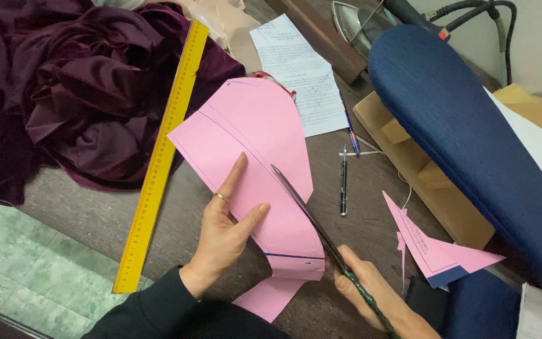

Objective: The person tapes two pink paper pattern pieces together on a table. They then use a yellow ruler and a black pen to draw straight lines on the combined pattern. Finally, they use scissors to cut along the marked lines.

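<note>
Left hand (227, 229) pinches pink paper (252, 163); right hand (371, 289) grips scissors (308, 216) cutting it.

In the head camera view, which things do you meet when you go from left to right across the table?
Dark red fabric → yellow ruler → left hand → pink paper pattern held by it → scissors in the right hand → black pen → pink paper offcut → blue padded board.
</note>
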